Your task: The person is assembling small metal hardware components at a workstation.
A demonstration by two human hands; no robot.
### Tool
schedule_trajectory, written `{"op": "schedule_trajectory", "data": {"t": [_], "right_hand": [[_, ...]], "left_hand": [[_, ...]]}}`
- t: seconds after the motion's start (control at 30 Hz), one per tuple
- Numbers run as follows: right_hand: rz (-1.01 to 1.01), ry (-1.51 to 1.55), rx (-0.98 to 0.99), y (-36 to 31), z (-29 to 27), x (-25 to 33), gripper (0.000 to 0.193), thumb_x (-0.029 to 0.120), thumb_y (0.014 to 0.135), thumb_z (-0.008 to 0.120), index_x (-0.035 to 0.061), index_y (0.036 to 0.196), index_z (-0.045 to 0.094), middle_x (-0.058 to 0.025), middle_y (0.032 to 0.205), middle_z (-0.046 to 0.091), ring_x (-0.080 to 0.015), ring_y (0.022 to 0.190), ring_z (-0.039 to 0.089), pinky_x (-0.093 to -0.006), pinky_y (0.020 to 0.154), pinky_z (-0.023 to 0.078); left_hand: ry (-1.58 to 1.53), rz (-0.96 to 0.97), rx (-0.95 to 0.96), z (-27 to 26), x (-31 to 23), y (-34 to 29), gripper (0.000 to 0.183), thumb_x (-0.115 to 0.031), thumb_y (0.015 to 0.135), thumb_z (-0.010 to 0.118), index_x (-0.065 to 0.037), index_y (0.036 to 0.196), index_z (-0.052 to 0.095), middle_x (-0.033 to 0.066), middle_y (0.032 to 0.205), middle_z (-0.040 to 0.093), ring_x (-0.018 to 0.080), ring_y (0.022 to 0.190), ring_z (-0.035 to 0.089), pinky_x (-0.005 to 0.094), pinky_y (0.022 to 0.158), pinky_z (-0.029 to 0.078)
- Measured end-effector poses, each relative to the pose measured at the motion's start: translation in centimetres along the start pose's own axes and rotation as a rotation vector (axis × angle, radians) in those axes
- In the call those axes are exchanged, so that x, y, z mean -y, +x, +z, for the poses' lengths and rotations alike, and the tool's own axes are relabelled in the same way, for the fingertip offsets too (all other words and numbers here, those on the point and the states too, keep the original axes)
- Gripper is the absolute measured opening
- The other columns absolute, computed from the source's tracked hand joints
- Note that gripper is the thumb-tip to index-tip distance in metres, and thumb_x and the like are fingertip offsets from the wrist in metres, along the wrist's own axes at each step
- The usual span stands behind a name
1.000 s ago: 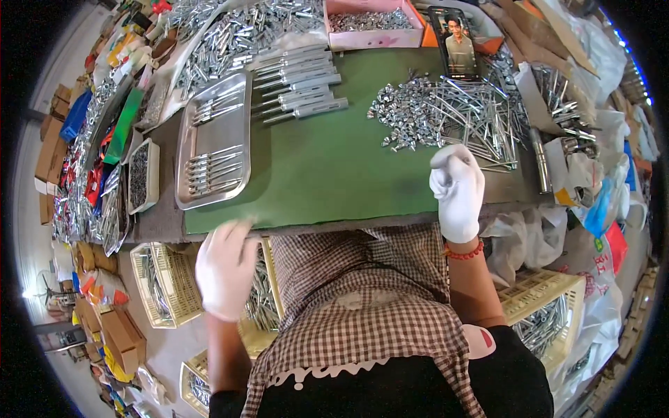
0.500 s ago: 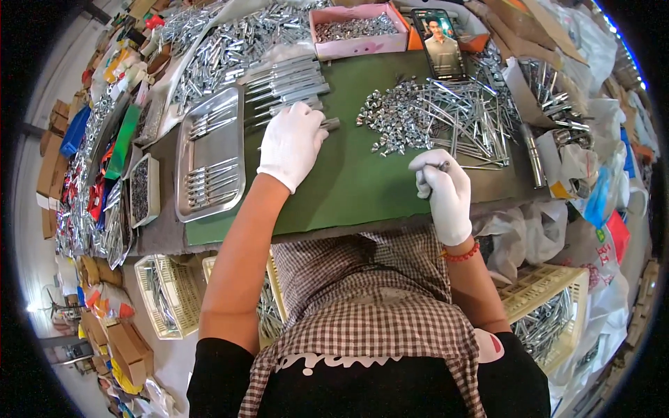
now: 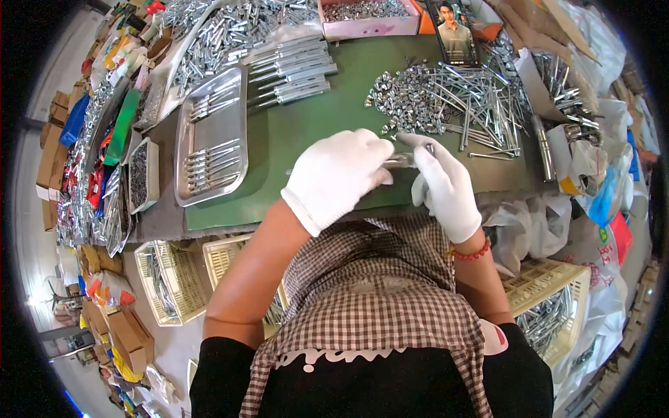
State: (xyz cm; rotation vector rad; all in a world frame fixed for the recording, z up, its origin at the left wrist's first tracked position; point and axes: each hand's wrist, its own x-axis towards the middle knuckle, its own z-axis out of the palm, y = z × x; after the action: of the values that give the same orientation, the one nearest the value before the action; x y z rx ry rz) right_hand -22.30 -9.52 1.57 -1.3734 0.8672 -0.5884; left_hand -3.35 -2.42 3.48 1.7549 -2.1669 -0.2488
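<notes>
My left hand (image 3: 338, 174), in a white glove, is closed around a silver metal tube (image 3: 398, 161), its end showing past the fingers. A thin tip sticks out on the hand's left side. Close against that end is my right hand (image 3: 446, 182), also gloved and closed; a small round metal end shows at its fingers, the rest hidden. Up and left of the hands lies a row of metal tubes with thin rods (image 3: 296, 73). Beyond them are a heap of small metal nut-like pieces (image 3: 408, 97) and a pile of long thin bolts (image 3: 481, 101).
A steel tray (image 3: 240, 171) with rods in two groups lies at left on the green mat (image 3: 265, 205). At the back are a pink box (image 3: 369, 29) of small parts and a phone (image 3: 454, 35). A metal cylinder (image 3: 542, 148) stands at right. Cream crates (image 3: 171, 282) sit below the table.
My left hand has moved right and nearer from the row of tubes, bringing one to my right hand. My right hand has stayed almost in place, its fingers now at the tube's end.
</notes>
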Motion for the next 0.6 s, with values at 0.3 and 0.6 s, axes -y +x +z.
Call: {"op": "schedule_trajectory", "data": {"t": [0.3,0.6], "right_hand": [[0.092,-0.068,0.071,0.0,-0.9,-0.7,0.031,0.027,0.102,0.057,0.0,0.11,0.07,-0.0021,0.07,0.062,-0.0078,0.056,0.055,-0.0249,0.054,0.043],[-0.207,-0.379,0.034,0.2,-1.5,-1.6,0.019,0.013,0.089,0.071,0.0017,0.104,0.068,-0.0089,0.086,0.069,-0.0143,0.076,0.064,-0.0297,0.072,0.051]], "left_hand": [[-0.073,0.072,-0.091,0.7,0.6,-1.8,0.031,-0.022,0.083,0.071,-0.008,0.111,0.066,0.0103,0.085,0.063,0.0315,0.081,0.061,0.0408,0.075,0.049],[-0.102,0.063,-0.161,2.1,0.7,-2.0,0.032,-0.014,0.084,0.069,-0.014,0.116,0.068,0.0082,0.081,0.059,0.0287,0.076,0.062,0.0382,0.067,0.05]]}}
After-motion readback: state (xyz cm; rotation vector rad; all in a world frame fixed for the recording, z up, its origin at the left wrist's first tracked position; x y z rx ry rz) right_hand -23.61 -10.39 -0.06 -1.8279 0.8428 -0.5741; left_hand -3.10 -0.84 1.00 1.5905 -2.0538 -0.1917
